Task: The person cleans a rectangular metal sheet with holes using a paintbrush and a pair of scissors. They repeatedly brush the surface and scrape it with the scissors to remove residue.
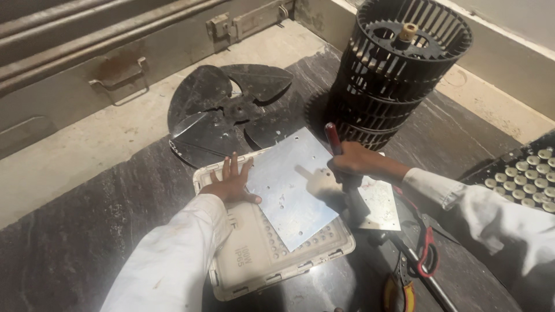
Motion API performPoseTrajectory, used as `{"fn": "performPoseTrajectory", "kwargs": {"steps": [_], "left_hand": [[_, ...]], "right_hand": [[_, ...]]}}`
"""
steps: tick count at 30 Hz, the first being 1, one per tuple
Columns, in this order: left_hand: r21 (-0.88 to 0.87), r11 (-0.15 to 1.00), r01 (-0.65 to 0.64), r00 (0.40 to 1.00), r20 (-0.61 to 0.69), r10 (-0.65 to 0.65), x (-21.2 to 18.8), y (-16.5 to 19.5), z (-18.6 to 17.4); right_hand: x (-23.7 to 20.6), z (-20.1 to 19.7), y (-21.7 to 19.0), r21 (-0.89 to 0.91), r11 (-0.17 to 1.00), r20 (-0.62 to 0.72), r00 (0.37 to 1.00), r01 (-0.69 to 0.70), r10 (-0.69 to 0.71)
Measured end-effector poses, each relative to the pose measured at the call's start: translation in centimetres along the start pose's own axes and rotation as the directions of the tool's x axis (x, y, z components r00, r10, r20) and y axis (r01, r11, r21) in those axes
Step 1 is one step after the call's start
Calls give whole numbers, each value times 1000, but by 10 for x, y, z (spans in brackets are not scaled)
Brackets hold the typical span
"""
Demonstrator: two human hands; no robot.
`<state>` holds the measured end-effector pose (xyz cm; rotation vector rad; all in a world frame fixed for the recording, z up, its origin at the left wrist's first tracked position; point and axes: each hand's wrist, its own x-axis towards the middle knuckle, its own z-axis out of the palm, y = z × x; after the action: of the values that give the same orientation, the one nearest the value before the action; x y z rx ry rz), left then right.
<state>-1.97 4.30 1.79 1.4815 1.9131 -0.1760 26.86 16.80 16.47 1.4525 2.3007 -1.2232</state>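
You are working in a repair workshop, on a dark stone floor slab [87,242]. Evidence: a black blower wheel [399,69], a detached metal fan blade [225,110], an opened white lamp housing [260,260], red-handled pliers [425,248], and a dented metal trunk [87,63] alongside.

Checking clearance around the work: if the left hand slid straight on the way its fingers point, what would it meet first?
The left hand points away from the person, over the white housing's rim. Next in line is probably the flat black fan blade on the dark surface, though depth is hard to judge.
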Motion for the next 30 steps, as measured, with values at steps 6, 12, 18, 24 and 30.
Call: {"fn": "performPoseTrajectory", "kwargs": {"steps": [6,12,18,24,30], "left_hand": [[22,1000,4,1000,6,-4,0,-2,0],[31,999,-5,1000,12,5,0,0,-1],[40,999,3,1000,25,-4,0,-1,-2],[35,999,1,1000,25,-2,0,1,-2],[26,1000,-8,1000,21,8,-1,0,-2]], "right_hand": [[9,-39,-33,116,980,-308,944,162,-120],[19,-23,-44,183,873,-234,883,451,-407],[19,-10,-39,181,956,-274,945,230,-176],[17,-27,-24,191,887,-546,797,420,-259],[3,8,-15,453,819,-223,934,353,-280]]}}
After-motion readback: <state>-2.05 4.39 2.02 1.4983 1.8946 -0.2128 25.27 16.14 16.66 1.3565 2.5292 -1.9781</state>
